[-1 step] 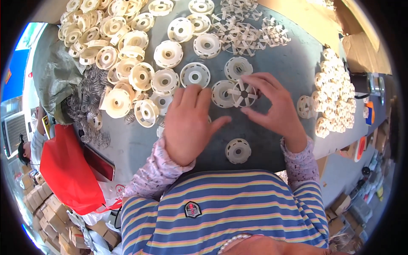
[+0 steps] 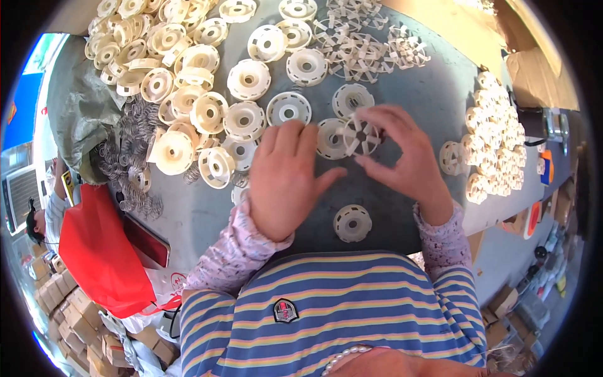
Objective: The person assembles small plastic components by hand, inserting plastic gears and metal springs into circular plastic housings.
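Observation:
My right hand [image 2: 405,160] pinches a white spoked wheel [image 2: 361,136] between thumb and fingers, just above the table. Directly to the left of that wheel, and partly behind it, lies a cream round plastic disc [image 2: 328,139]. Another disc with a coil spring [image 2: 352,100] in its middle rests just beyond. My left hand [image 2: 284,173] hovers palm down, thumb stretched out to the right and fingers pointing away; nothing shows in its grasp. It partly covers some discs, and a cream disc [image 2: 289,109] sits just past its fingertips. Close to my body is a single disc [image 2: 352,224].
Heaped cream discs [image 2: 169,38] fill the far left, beside a pile of coil springs [image 2: 135,138]. Loose spoked pieces [image 2: 358,50] lie at the far middle. Stacked round assemblies [image 2: 496,141] stand on the right. A red bag [image 2: 103,245] and a phone [image 2: 147,242] are at the left edge.
My left hand has shifted slightly right and away from my body. The spoked wheel in my right hand has moved up a touch.

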{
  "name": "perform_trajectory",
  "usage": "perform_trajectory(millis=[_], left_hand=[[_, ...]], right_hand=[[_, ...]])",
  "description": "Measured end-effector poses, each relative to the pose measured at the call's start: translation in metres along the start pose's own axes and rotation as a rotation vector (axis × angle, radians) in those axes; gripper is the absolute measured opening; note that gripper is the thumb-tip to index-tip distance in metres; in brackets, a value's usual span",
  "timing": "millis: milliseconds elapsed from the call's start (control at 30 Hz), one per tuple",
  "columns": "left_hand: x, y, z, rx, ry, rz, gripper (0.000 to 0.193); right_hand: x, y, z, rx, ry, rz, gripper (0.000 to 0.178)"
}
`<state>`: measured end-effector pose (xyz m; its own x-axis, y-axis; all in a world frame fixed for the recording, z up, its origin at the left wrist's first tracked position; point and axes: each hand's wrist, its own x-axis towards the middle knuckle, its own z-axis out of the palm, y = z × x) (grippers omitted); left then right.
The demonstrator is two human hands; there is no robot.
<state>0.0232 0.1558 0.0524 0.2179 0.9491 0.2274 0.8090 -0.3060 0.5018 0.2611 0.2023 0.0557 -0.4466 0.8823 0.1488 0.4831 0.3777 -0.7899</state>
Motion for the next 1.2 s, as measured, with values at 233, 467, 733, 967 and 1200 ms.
perform_trajectory(millis=[233, 467, 733, 967, 1200], left_hand=[[-0.004, 0.012, 0.029, -0.149, -0.119, 0.017, 0.072], [-0.010, 0.016, 0.046, -0.329, -0.097, 0.034, 0.061], [-0.016, 0.012, 0.046, -0.339, -0.064, 0.078, 0.052], [-0.023, 0.016, 0.031, -0.627, -0.216, -0.230, 0.059], [-0.022, 0.015, 0.038, -0.728, -0.208, -0.234, 0.056]], right_hand=[[-0.014, 0.021, -0.022, -0.021, 0.085, 0.093, 0.065], [-0.052, 0.022, -0.031, 0.010, 0.027, 0.167, 0.063], [-0.050, 0.008, -0.037, -0.007, -0.051, 0.123, 0.060], [-0.036, 0.015, -0.016, -0.058, -0.186, -0.057, 0.060], [-0.037, 0.013, -0.004, -0.081, -0.197, -0.065, 0.064]])
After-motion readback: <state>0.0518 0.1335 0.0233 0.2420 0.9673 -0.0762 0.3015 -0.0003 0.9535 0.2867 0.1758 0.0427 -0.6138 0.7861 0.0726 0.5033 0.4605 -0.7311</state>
